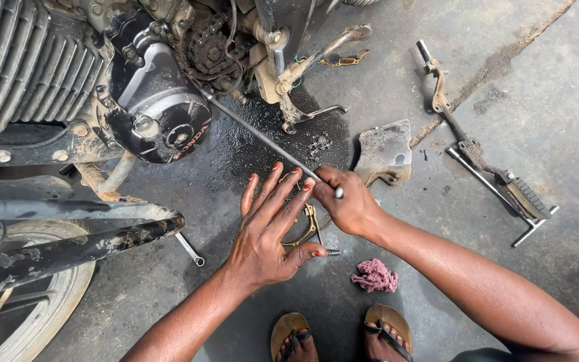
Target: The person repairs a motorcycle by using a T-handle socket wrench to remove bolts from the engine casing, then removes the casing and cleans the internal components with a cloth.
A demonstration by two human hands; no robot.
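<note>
— So, where is the rod [263,137]?

— It is long and thin. It slants from the engine [159,114] up on the left, down to your right hand [344,201] on the right. The near end sits in that hand, so your right hand is the closer one.

— How is my right hand?

— It is curled tight around the end of the rod. The shiny tip sticks out by your knuckles. Your right arm comes in from the lower right.

— And my left hand [269,231]?

— It is spread wide, palm down, with the fingers [283,184] fanned out toward the rod. The fingertips are just beside the rod, but I cannot tell if they touch it. Your thumb points to the right. It grips nothing.

— What is under it?

— A thin ring-shaped gasket [306,231] lies on the oily floor [504,281], partly hidden by your palm. A pink rag [374,275] is near your feet, and a spanner [189,249] lies to the left.
</note>
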